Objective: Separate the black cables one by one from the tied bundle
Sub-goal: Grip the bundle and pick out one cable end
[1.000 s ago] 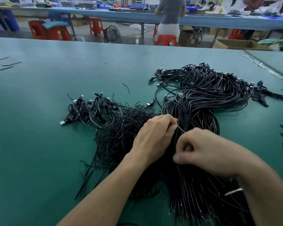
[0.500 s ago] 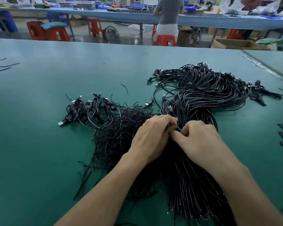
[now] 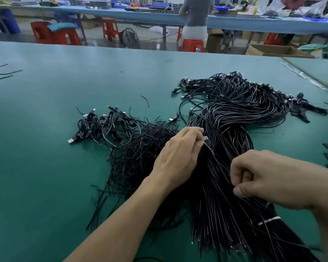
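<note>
While the left hand point(image 3: 180, 156) pinches a plug point(image 3: 207, 141) over the bundle point(image 3: 216, 205), the right hand point(image 3: 269, 178), fingers curled, pinches a cable point(image 3: 219, 163).

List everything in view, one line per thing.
tied bundle: one, black, table centre-right, under both hands
white tie: one, white, round the bundle's near end
loose cables: one pile, black, left of the bundle
table: one, green, foreground
red stools: several, red, beyond the table
floor fan: one, dark, among the stools
person: one, grey top, beyond the table
left hand: pinches single cable near its plug
right hand: pinches same cable, nearer
</note>
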